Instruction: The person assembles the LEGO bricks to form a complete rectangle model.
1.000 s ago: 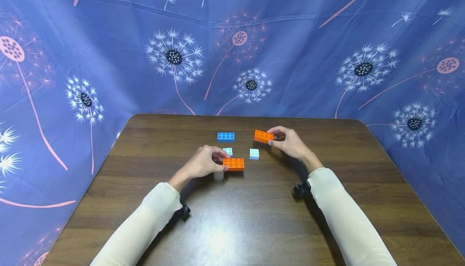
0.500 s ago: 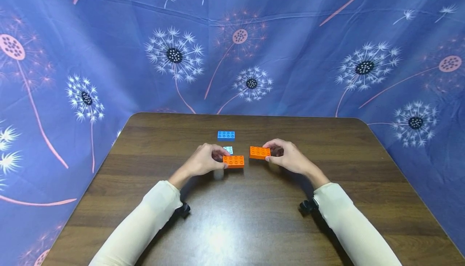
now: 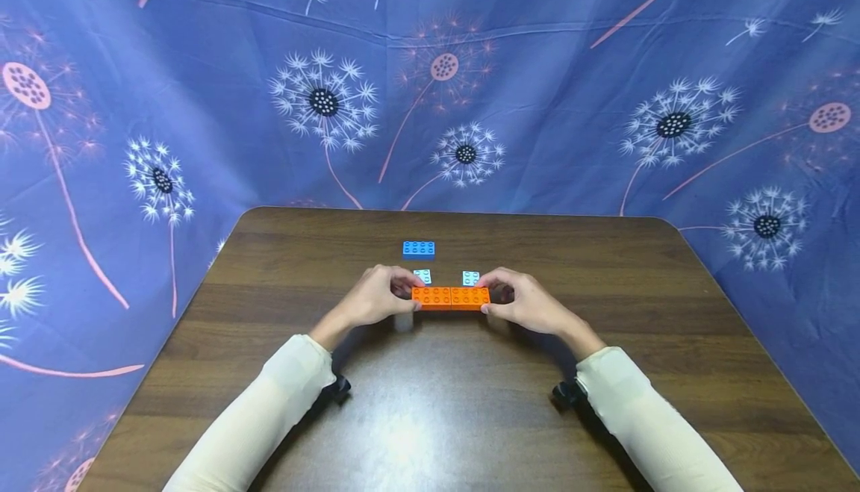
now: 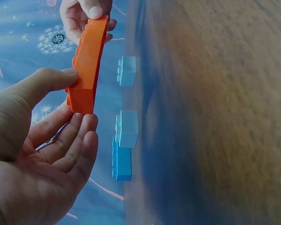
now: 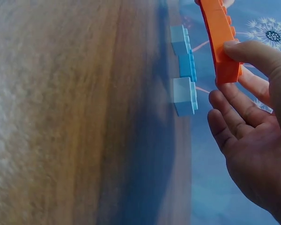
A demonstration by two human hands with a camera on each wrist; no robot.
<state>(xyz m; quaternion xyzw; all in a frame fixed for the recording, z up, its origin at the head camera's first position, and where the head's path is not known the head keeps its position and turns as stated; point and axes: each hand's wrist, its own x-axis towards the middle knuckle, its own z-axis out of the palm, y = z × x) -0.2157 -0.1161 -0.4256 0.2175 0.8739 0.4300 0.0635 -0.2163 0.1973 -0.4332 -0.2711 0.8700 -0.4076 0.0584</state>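
My left hand pinches the left end of an orange toy building brick between thumb and fingers. A second orange building brick is pinched at its right end by my right hand. The two bricks meet end to end in one straight row, studs up in the head view, with a thin seam between them. Both wrist views show the row held off the table. Just behind it, two small light-blue bricks, a left one and a right one, stand apart, partly hidden.
A longer blue brick lies farther back on the brown wooden table. Beyond the table's far edge hangs a blue cloth printed with dandelions. A bright glare spot shows on the near tabletop.
My right hand has brought its orange brick leftward and nearer, from behind the right light-blue brick, until it met the other orange brick. My left hand has barely moved.
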